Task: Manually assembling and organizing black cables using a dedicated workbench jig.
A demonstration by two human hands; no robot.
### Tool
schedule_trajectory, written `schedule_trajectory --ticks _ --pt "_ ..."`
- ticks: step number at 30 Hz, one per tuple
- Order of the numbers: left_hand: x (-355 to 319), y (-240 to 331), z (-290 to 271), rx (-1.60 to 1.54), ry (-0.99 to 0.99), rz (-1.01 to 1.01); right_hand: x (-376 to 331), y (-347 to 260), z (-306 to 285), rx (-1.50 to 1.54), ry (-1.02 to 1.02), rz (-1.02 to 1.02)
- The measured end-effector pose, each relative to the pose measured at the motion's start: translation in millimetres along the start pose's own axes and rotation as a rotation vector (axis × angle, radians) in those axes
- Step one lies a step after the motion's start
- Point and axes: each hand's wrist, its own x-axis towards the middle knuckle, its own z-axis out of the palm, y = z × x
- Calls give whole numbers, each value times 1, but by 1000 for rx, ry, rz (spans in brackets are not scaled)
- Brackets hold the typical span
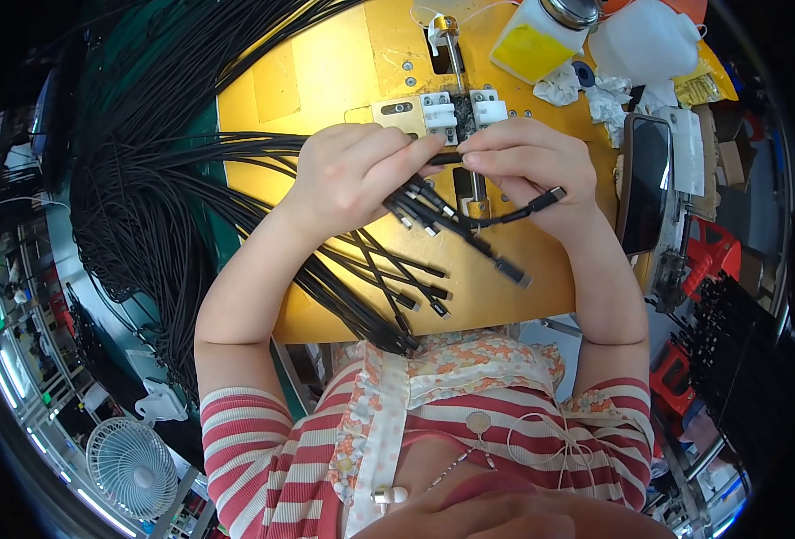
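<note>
My left hand [348,175] and my right hand [534,163] meet over the yellow work plate, in front of a small metal fixture [463,112] with white blocks. Between their fingertips, both closed, runs a short stretch of black cable [446,159]. Several black cable ends [426,205] with bare metal plugs hang under my left hand, seemingly held by its curled fingers. One cable with a black plug [546,199] curves below my right hand; whether it is the pinched one I cannot tell. More cable ends [406,301] lie on the plate nearer to me.
A large heap of black cables [137,225] covers the left side. A lidded jar with yellow contents [541,40], a white plastic bottle [646,40] and crumpled tissue [608,108] stand at the back right. A dark phone [646,180] lies right of my hand. A fan [132,467] sits lower left.
</note>
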Motion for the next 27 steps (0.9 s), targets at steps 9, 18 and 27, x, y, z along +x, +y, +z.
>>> schedule_trajectory --ticks 9,18,27 --pt "0 -5 -3 -238 80 -8 1 -9 -2 204 43 232" --pt "1 -3 7 -44 -6 -58 1 5 -9 -74 -14 62" --pt "-2 -6 19 150 -179 -146 0 29 -5 -260 83 275"
